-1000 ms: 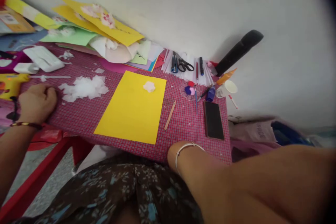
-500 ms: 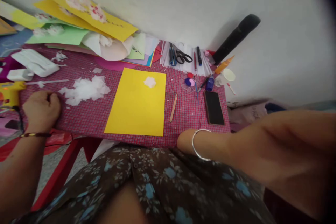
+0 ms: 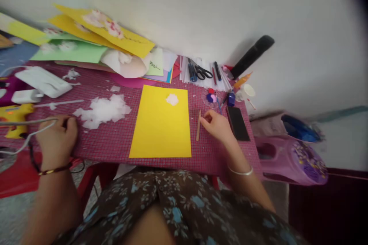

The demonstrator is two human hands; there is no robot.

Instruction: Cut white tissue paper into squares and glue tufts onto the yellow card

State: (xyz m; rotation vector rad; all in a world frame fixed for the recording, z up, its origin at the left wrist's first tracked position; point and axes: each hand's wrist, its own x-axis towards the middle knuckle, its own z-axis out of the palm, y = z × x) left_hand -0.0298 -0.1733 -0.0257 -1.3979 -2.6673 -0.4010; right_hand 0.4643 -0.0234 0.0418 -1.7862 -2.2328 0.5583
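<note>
My right hand is at the right of the yellow paper, thumb and forefinger pinched at the edge of a flat wooden stick that lies on the cloth. My left hand rests closed in a fist near the table's front edge. Beside it lies a yellow glue gun, and a cable crosses in front of the wrist side. A yellow sheet of paper lies flat between my hands, bearing a small whitish paper flower. White tissue pieces are heaped to its left.
Yellow and green cards with paper blossoms lean at the back left. Black scissors and pens lie on white strips at the back. On the right are a phone, a blue bottle and a cup. A white adapter sits left.
My right hand has come from the right foreground onto the table, reaching the wooden stick. My left hand stays in a fist. The view has shifted, and a cable now shows across the left hand.
</note>
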